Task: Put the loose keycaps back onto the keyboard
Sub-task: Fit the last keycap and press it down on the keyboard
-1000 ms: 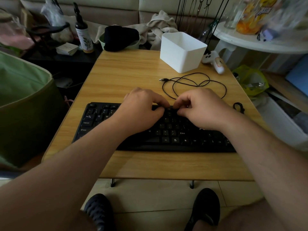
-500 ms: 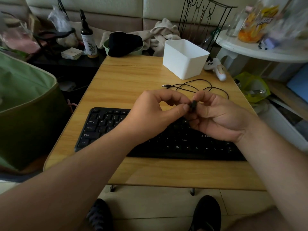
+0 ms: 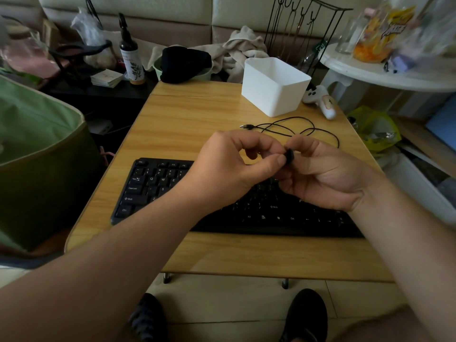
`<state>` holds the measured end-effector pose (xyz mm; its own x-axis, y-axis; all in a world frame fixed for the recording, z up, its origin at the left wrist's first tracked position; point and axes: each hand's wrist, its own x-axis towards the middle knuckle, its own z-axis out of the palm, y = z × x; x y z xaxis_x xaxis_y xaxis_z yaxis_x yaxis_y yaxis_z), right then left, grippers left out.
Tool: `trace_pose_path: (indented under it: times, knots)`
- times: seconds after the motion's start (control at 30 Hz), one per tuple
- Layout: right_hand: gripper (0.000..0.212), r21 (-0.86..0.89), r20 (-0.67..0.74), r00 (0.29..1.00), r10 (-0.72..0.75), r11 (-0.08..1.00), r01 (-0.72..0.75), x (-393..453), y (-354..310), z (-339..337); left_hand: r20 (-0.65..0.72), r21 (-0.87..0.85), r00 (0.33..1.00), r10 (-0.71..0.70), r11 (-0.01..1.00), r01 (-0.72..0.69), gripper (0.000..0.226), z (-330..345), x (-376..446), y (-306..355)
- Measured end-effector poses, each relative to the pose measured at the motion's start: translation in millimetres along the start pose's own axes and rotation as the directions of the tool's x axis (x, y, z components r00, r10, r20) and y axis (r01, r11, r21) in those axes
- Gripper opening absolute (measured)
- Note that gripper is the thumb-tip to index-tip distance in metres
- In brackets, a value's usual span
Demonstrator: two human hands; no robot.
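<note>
Head view: above one black keyboard [image 3: 158, 186], two hands meet over a single keycap [image 3: 289, 156]. The left hand [image 3: 227, 169] and right hand [image 3: 325, 176] both pinch it with curled fingers. Behind the keyboard lie one cable [image 3: 291, 129] and one white bin [image 3: 274, 87].

Both hands, left [image 3: 227, 166] and right [image 3: 323, 178], meet raised, fingertips pinched together.

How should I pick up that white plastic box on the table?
Grip the white plastic box by its top rim, coming straight down from above. It stands upright with its mouth open, and its walls look too wide apart for one hand to span, so pinching one thin wall, thumb inside and fingers outside, is probably easiest.
</note>
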<state>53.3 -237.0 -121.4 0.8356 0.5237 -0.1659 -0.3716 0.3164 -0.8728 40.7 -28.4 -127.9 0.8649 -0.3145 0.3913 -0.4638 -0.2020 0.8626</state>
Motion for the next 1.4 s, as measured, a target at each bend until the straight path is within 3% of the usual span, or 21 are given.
trace_pose_path:
  times: [0.13,0.27,0.37,0.43,0.53,0.63,0.7,0.73,0.8,0.87,0.93,1.1,1.4]
  knots:
    - [0.037,-0.255,-0.093,0.987,-0.132,0.961,0.105,-4,-8,4,-0.042,-0.006,0.997,-0.063,0.998,0.063,0.006,-3,3,-5]
    - [0.027,-0.527,-0.161,0.915,-0.369,0.817,0.236,-7,-6,15,-0.030,-0.054,0.991,-0.128,0.991,0.126,0.006,-1,4,-6]
    - [0.030,-0.594,-0.169,0.880,-0.443,0.758,0.268,-6,-4,16,-0.066,-0.061,0.988,-0.141,0.989,0.137,0.004,3,4,-9]
    - [0.030,-0.559,-0.198,0.892,-0.407,0.794,0.238,-6,-4,14,-0.111,0.083,0.992,-0.059,0.994,0.068,0.006,2,3,-12]
    - [0.030,-0.478,-0.218,0.924,-0.314,0.860,0.179,-5,-3,13,-0.109,0.344,0.978,0.181,0.929,-0.133,0.008,-1,3,-17]
    - [0.031,-0.433,-0.225,0.936,-0.270,0.888,0.152,-2,-1,12,-0.055,0.433,0.960,0.274,0.873,-0.224,0.009,-6,8,-22]
    - [0.032,-0.522,-0.246,0.926,-0.287,0.844,0.123,-2,-3,9,0.034,0.469,0.984,0.175,0.867,-0.171,0.017,-16,13,-22]
    - [0.032,-0.632,-0.253,0.916,-0.311,0.770,0.087,-1,-4,6,0.094,0.507,0.993,0.073,0.855,-0.111,0.025,-23,15,-23]
    - [0.027,-0.878,-0.241,0.906,-0.347,0.476,-0.051,0,-5,-2,0.173,0.615,0.976,-0.136,0.789,0.001,0.035,-40,17,-29]
    - [0.025,-0.969,-0.203,0.929,-0.309,0.199,-0.146,1,-5,-6,0.155,0.689,0.949,-0.275,0.718,0.096,0.034,-57,14,-35]
    - [0.023,-0.984,-0.171,0.949,-0.264,0.095,-0.151,3,-5,-6,0.114,0.692,0.935,-0.336,0.703,0.168,0.031,-69,9,-39]
    - [0.019,-0.998,-0.047,0.975,-0.216,-0.036,-0.056,10,-9,-4,0.039,0.746,0.934,-0.354,0.633,0.209,0.028,-98,-3,-43]
    - [0.018,-0.995,-0.096,0.987,-0.129,0.010,-0.096,23,-12,-5,-0.075,0.633,0.908,-0.411,0.684,0.362,0.027,-124,-24,-61]
